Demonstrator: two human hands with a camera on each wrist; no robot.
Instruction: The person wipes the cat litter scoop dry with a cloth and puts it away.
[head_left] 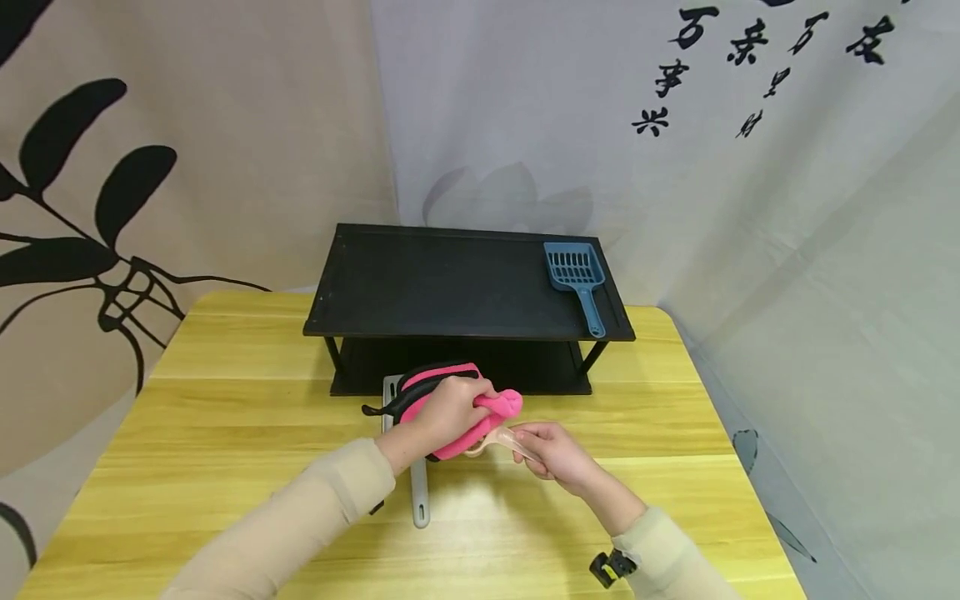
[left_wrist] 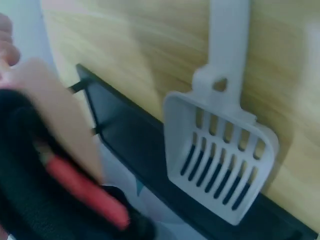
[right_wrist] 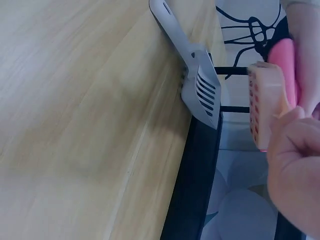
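My left hand [head_left: 444, 410] grips a soft pink-and-black pouch-like item [head_left: 468, 439] over the table, in front of the shelf. The fingers of my right hand [head_left: 553, 452] pinch the handle of a beige slotted scoop [head_left: 512, 437]. In the right wrist view, the scoop's holed head [right_wrist: 264, 100] stands close against the pink item. The left wrist view shows the beige scoop overlapping the item's black fabric [left_wrist: 30, 165]. Below my left hand is a grey slotted scoop [head_left: 421, 500], its head [left_wrist: 220, 150] over the shelf's front edge; the pouch-like item partly hides it in the head view.
A black two-tier shelf [head_left: 442, 283] stands at the back of the wooden table [head_left: 637, 500]. On the right of its top tier lies a blue slotted scoop [head_left: 576, 275]. Printed cloth [head_left: 510, 100] hangs behind the table.
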